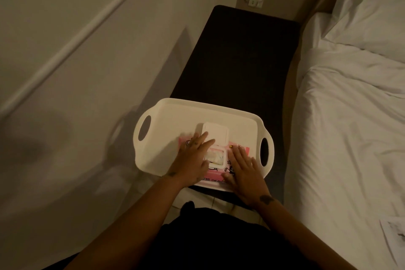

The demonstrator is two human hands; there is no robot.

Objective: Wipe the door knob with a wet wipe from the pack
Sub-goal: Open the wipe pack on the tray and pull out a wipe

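Note:
A pink wet wipe pack (215, 174) lies in a white tray (166, 114) on a dark bench. Its white flip lid (215, 135) stands open, and a white wipe (215, 156) shows in the opening. My left hand (194, 158) rests flat on the pack's left side, its fingers reaching up to the lid. On the right side of the pack lies my right hand (243, 169), flat, with the fingers spread. Neither hand grips the wipe. No door knob is in view.
The dark bench (238, 55) runs between a pale wall on the left and a bed with white sheets (355, 116) on the right. A wall socket with a cable (255, 2) sits beyond the bench. A sheet of paper (394, 234) lies on the bed.

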